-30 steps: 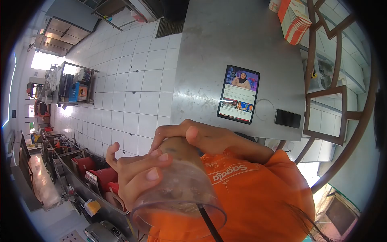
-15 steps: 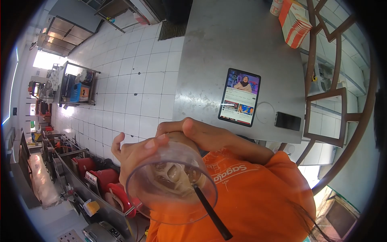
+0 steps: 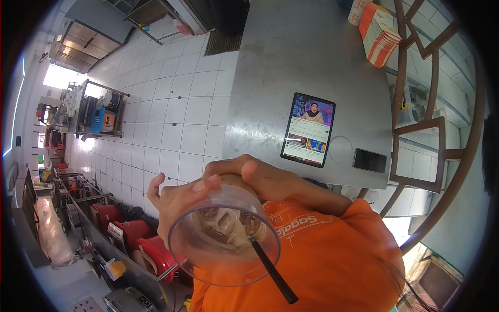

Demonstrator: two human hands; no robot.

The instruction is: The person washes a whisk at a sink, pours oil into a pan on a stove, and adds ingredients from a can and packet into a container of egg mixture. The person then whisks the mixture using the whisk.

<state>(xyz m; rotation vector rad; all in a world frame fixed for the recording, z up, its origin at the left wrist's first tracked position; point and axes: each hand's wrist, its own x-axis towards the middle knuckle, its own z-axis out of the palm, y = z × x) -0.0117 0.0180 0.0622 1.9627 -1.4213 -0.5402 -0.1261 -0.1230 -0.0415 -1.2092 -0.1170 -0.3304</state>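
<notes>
Cup [image 3: 224, 249], dark straw [image 3: 273, 270] leaning over its rim, is held by your left hand [image 3: 175, 205] and right hand [image 3: 262, 178], on your side of the table's [image 3: 265, 88] near edge. Tablet [image 3: 310, 130] and phone [image 3: 369, 160] lie inside that edge, apart.

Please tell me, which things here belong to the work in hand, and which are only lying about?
Seemingly in use:
- clear cup, in both hands
- iced drink
- black straw

Apparently just lying on the table:
- tablet, screen lit
- phone
- orange-and-white stack
</notes>
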